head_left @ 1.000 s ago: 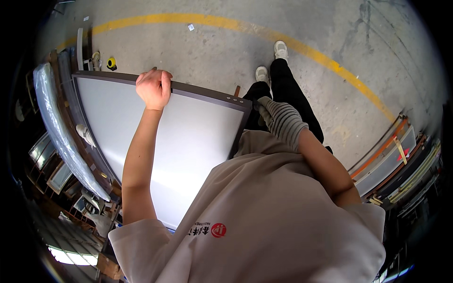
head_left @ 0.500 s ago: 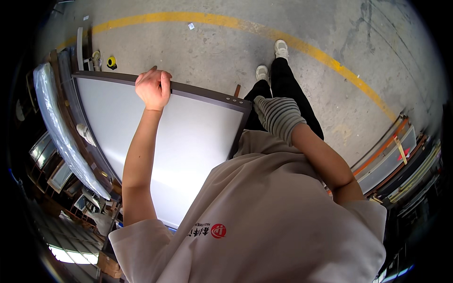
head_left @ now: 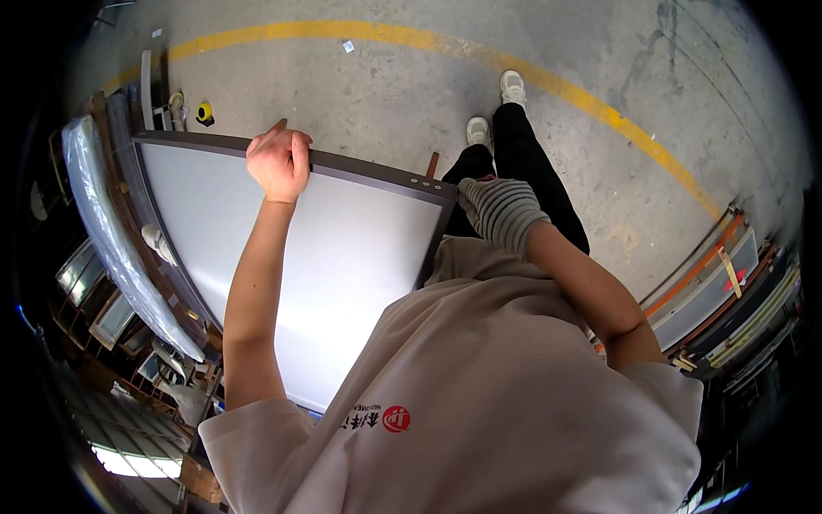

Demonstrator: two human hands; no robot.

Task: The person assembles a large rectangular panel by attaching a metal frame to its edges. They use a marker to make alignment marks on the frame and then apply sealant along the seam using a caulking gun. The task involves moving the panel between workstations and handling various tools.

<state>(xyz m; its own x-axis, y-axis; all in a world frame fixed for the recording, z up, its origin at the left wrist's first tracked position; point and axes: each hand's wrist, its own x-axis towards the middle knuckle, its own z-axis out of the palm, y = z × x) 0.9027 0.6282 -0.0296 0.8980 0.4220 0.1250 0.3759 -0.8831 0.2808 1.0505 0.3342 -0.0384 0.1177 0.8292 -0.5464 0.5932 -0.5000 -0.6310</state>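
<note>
A large framed panel (head_left: 342, 257) with a pale, smooth face and a dark grey-brown frame (head_left: 368, 167) stands before me on the left. My bare left hand (head_left: 279, 164) is wrapped over the frame's top edge, its fingers curled down the far side. My right hand (head_left: 501, 210), in a grey striped knit glove, is closed beside the frame's right corner. A small reddish bit shows at its fingers, but what they hold is hidden. Several small round holes or fasteners line the frame near that corner. A narrow brown strip (head_left: 432, 164) sticks out beyond it.
A yellow-and-black tape measure (head_left: 204, 112) lies on the concrete floor past the panel. Plastic-wrapped material (head_left: 120, 231) stands along the left, near shelves of frames. More panels (head_left: 711, 283) lean at the right. A yellow line (head_left: 377, 32) curves across the floor.
My right hand has shifted slightly left and turned at the frame's corner, and a reddish bit now shows at its fingers. My left hand keeps its grip on the frame.
</note>
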